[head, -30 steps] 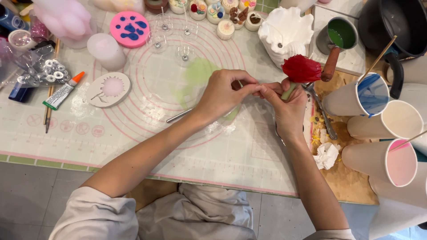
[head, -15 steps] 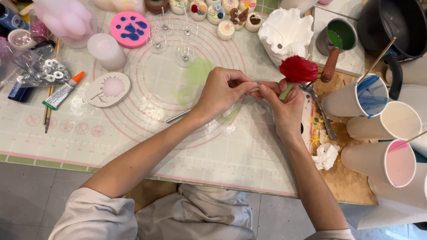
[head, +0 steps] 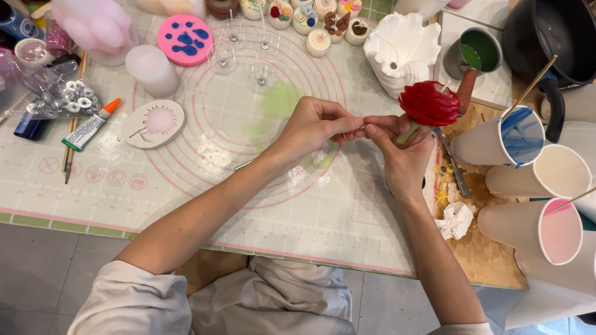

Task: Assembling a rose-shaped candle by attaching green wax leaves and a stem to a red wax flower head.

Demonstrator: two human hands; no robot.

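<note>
Fingers of our right hand (head: 402, 155) grip the red wax flower (head: 429, 103) by its green stem; our left hand (head: 313, 126), at nine o'clock, pinches that stem's tip above the silicone mat (head: 205, 180).

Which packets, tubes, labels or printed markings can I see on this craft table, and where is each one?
Glue tube: left of the hands, lying slantwise; slim, white printed label, orange cap.
Clear plastic bag: far left; crinkly, holds small silver metal discs.
Silicone mat: under both hands; pale, printed with pink rings and ruler markings.
Glitter jar: top left; small, pink.
No screens or signs.
</note>
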